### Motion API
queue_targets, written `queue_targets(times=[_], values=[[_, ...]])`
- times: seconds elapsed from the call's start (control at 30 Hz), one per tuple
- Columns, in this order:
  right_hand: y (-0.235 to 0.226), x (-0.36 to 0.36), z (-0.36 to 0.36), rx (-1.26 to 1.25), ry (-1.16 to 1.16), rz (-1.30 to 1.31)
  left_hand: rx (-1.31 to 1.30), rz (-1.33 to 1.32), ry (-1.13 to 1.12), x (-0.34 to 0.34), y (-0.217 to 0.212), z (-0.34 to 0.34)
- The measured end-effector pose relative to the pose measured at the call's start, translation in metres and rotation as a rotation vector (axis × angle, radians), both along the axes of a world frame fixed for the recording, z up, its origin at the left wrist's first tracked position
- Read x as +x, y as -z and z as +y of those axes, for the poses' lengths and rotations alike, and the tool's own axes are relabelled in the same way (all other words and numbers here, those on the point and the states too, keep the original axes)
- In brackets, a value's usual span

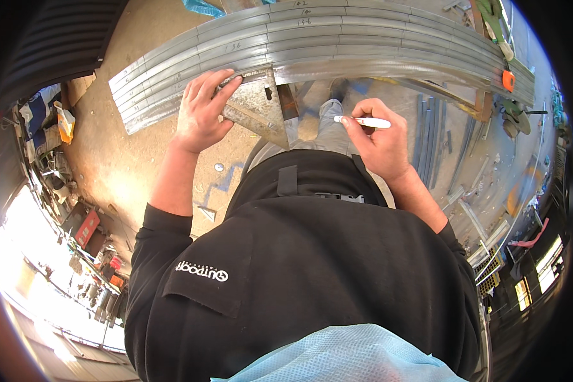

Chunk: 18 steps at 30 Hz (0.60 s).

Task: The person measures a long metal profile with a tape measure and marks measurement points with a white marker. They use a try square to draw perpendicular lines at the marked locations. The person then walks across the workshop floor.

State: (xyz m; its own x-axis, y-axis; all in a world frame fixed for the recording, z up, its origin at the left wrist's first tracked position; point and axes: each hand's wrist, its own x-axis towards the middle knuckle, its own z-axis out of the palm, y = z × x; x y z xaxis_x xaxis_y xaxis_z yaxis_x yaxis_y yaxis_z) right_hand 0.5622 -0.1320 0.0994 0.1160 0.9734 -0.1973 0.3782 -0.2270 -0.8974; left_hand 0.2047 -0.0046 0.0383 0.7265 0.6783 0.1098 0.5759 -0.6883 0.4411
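Note:
Side by side in front of me lie several long grey metal tubes (375, 39), marked with dark lines and handwriting. My left hand (200, 116) is closed on a worn, triangular metal set square (256, 102). Its fingers curl over the square's far edge, close to the near side of the tubes. A slot shows near the square's right edge. In my right hand (388, 148) is a white marker pen (370, 122), pinched between thumb and fingers, its tip pointing left. The pen is apart from the tubes, over my leg.
An orange tool (508, 80) rests near the right end of the tubes. Thin blue-grey bars (426, 130) lie on the floor to the right. A white and orange bag (65, 122) is on the left, with clutter around it.

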Motion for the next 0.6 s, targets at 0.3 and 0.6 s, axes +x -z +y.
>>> queue_targets(times=[0.3, 0.6], values=[[0.004, -0.005, 0.001, 0.015, -0.027, -0.042, -0.006, 0.002, -0.009, -0.003, 0.002, 0.001], [0.004, -0.012, 0.004, 0.022, -0.045, -0.017, -0.005, -0.013, -0.007, -0.004, 0.003, 0.002]])
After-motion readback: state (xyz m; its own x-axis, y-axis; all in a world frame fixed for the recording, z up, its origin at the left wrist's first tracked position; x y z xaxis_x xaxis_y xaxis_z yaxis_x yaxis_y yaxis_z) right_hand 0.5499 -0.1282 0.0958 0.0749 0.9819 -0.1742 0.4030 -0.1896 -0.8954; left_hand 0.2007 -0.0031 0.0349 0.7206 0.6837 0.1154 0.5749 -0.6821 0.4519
